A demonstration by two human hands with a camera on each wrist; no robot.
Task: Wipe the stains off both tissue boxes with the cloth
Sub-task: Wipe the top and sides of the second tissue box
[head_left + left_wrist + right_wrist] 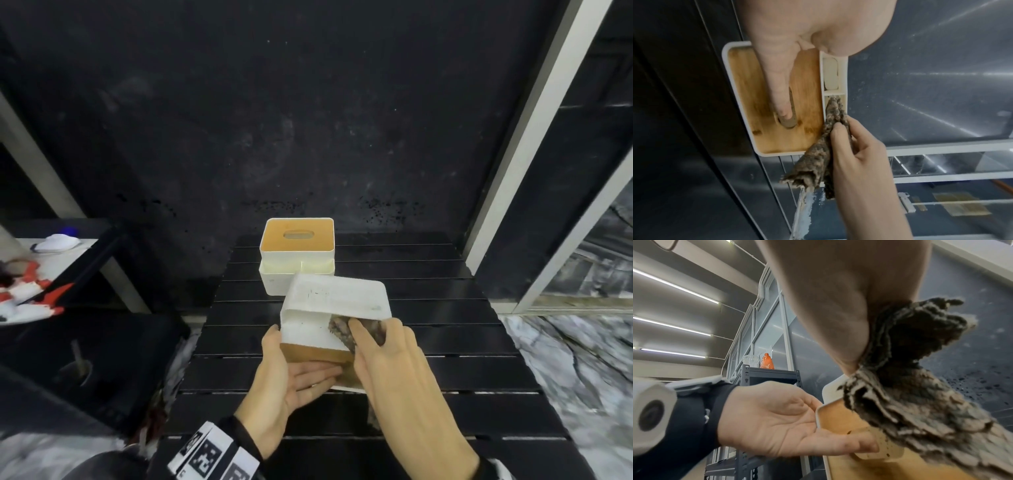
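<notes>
A white tissue box with a wooden lid (pixel 296 253) stands upright at the table's back. A second tissue box (pixel 335 298) is tipped up with its wooden lid (pixel 744 97) facing me, and faint dark smudges (pixel 317 293) mark its white upper face. My left hand (pixel 301 363) supports it: straight fingers (pixel 781 84) lie across the lid and the thumb rests on the left side. My right hand (pixel 383 346) grips a bunched grey-brown cloth (pixel 342 330) and presses it against the box's white side, at the small side compartment (pixel 831 73). The cloth's tail (pixel 910 386) hangs over the lid.
The black slatted table (pixel 445 342) has free room on the right and at the front. At left are a dark shelf with red and white items (pixel 30 294) and a black bin. A white frame post (pixel 513 154) rises at right. A rack holds an orange bottle (pixel 767 361).
</notes>
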